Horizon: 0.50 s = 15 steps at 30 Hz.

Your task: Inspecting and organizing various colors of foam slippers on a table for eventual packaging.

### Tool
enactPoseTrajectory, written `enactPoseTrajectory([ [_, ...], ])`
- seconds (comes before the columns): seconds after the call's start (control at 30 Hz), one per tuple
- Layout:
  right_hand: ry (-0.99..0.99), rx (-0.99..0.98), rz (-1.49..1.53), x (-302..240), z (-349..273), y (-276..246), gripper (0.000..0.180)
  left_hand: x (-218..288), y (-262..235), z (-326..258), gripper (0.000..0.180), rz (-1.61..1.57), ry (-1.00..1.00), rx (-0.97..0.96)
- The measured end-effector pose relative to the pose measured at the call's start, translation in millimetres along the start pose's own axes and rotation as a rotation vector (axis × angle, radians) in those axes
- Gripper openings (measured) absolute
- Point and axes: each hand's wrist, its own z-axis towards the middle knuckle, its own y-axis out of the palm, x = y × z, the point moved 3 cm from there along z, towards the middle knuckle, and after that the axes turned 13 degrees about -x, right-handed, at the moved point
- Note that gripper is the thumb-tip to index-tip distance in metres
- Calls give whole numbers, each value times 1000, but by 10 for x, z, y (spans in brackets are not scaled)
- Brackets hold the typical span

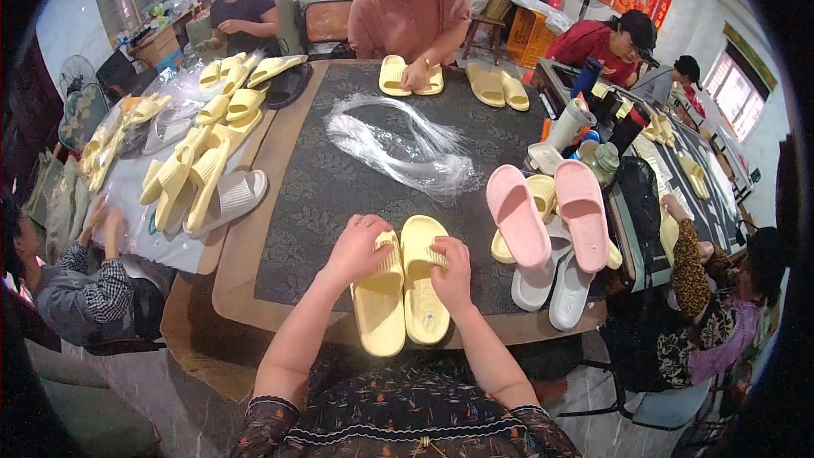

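Two pale yellow slide slippers lie side by side at the near edge of the table, toes pointing away from me and heels reaching over the edge. My left hand (359,247) grips the left yellow slipper (378,309) at its ribbed strap, fingers curled over the top. At the strap of the right yellow slipper (426,301), my right hand (452,270) holds on from the outer side. A small pale label shows on the right slipper's heel. The undersides and some fingertips are hidden.
Ahead lies a bundle of clear plastic bags (398,144) on the dark tabletop (297,229). To my right are pink slippers (519,216) over white and yellow ones, with bottles (570,123) behind. Yellow slippers (203,165) heap at left. Co-workers sit around; one across holds slippers.
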Motion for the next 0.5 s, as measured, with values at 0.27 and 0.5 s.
enactPoseTrajectory([
  [0.27, -36, 13, -11, 15, 8, 8, 32, -172, 424, 461, 27, 159, -99, -212],
  [0.5, -36, 34, -31, 8, -158, -97, 31, -260, 607, 410, 33, -405, -181, -246],
])
